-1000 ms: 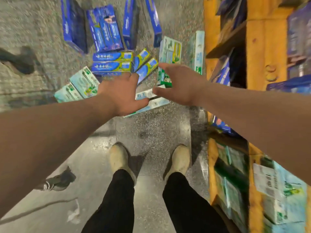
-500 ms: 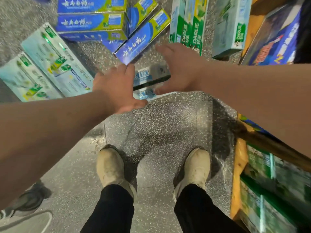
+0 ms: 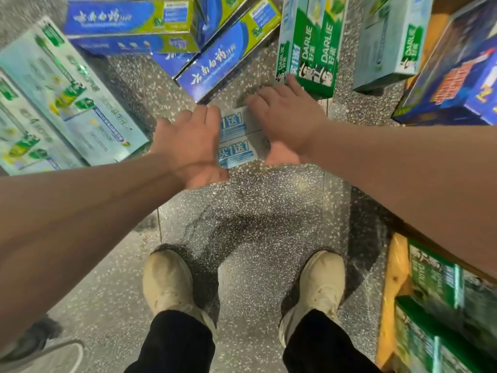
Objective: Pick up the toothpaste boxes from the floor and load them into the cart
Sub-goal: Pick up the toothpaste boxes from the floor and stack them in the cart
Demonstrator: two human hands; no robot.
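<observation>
A pale blue toothpaste box pack [image 3: 238,141] lies on the speckled floor just ahead of my feet. My left hand [image 3: 188,141] grips its left end, fingers curled over the top and thumb at the near edge. My right hand [image 3: 286,122] covers its right end, fingers reaching over the far edge and thumb on the near side. More boxes lie around: blue-and-green ones [image 3: 217,63], green Darlie packs [image 3: 309,44] and large pale teal packs [image 3: 75,90]. The yellow wooden cart [image 3: 394,267] stands at the right with green boxes inside.
A dark blue box [image 3: 457,76] leans at the cart's upper right. My two beige shoes [image 3: 166,281] stand on the floor below the hands. Another person's grey shoe [image 3: 40,354] shows at the bottom left corner.
I have bent lower, so the boxes look bigger. Both hands dropped from hovering above the pale blue box pack onto its two ends.
</observation>
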